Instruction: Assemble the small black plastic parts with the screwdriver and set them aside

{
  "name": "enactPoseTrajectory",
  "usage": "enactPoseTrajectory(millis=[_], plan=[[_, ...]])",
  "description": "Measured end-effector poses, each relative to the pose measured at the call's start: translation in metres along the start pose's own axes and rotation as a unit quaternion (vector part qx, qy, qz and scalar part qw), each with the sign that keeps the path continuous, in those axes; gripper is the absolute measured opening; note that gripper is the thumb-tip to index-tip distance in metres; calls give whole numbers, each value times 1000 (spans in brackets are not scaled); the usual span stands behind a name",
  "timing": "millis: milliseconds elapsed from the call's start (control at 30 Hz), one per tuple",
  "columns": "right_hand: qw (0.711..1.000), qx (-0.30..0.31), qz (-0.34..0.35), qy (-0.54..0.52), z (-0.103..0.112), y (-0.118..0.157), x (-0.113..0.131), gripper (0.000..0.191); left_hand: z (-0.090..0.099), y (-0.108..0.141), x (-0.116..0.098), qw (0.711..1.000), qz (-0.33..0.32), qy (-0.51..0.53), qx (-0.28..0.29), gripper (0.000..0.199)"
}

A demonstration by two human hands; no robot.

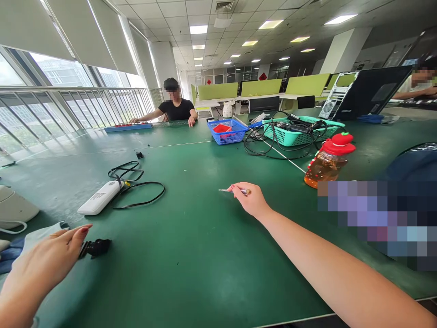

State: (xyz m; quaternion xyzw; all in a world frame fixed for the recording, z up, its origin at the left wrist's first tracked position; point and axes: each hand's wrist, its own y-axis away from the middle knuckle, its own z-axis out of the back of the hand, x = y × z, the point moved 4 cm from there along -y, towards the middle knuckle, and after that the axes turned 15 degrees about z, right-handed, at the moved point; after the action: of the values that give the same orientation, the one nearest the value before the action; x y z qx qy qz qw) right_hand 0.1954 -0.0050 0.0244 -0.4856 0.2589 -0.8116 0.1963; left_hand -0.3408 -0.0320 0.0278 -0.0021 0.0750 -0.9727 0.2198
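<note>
My right hand (251,199) is closed in a pinch just above the green tabletop (191,273). In it is a slim pointed tool (224,190), its pale tip facing left and its brownish rear end showing behind my fingers. At the lower left, my left hand (51,257) is closed, with the thumb against the fingers. A crumpled black item (97,248) sticks out from under that thumb; its kind is unclear, and its near end is hidden by the hand. Pale and blue cloth (43,234) lies beside this hand.
A white power bank (100,198) with a looped black cable (150,183) lies at left. Farther back are a blue basket (227,139) and a teal basket (290,138) of cables. A red-capped bottle (324,166) stands right. A person (177,107) sits at the far end.
</note>
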Motion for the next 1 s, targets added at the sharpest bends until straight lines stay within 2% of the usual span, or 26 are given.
enactPoseTrajectory(millis=[100,200,267,333,467,567,733,1000], plan=[[1000,0,1,0,0,0,-1,37,-17,-9,20,998,-56,-41,14,64],[1000,1,2,3,0,0,-1,38,-33,-5,25,990,-126,-47,33,64],[1000,2,4,6,0,0,-1,38,-37,-1,25,990,-130,-38,45,63],[1000,3,8,10,0,0,-1,38,-33,3,22,992,-114,-34,42,62],[1000,0,9,14,1,0,-1,39,-8,16,11,997,-75,-15,-19,61],[1000,3,4,13,1,1,-3,38,6,32,-7,991,-117,40,-44,61],[1000,3,1,6,0,1,-4,37,8,49,-31,983,-154,97,12,66],[1000,6,5,14,1,0,-1,37,8,45,-40,981,-159,100,41,66]])
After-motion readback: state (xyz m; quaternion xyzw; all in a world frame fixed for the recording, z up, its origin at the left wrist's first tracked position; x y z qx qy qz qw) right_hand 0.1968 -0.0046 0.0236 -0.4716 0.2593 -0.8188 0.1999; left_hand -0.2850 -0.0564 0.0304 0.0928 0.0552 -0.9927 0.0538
